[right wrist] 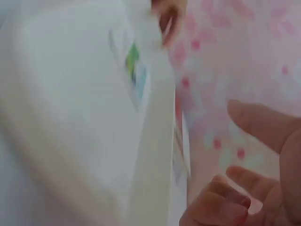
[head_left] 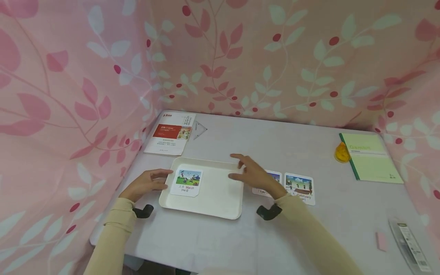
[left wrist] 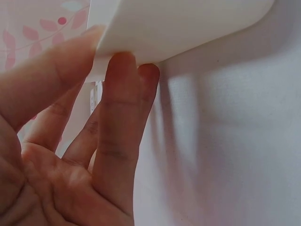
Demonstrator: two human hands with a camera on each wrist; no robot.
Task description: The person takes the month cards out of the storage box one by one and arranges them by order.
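Note:
A cream tray (head_left: 213, 206) lies on the white table, with a March picture card (head_left: 187, 182) inside at its left end. My left hand (head_left: 144, 184) holds the tray's left edge; in the left wrist view its fingers (left wrist: 120, 103) press against the outer wall, close to the rim. Over the right end of the tray, my right hand (head_left: 252, 175) has its thumb and fingers spread apart, with nothing between them. Two more picture cards are right of the tray: a February card (head_left: 300, 186), and another card (head_left: 275, 175) partly hidden by the right hand and wrist.
A book (head_left: 170, 133) with a red band lies at the back left, beside a clear set square (head_left: 200, 130). To the right are a green notebook (head_left: 374, 160) and a yellow object (head_left: 342, 152). A pink eraser (head_left: 380, 241) and a clear case (head_left: 409, 244) lie at the near right.

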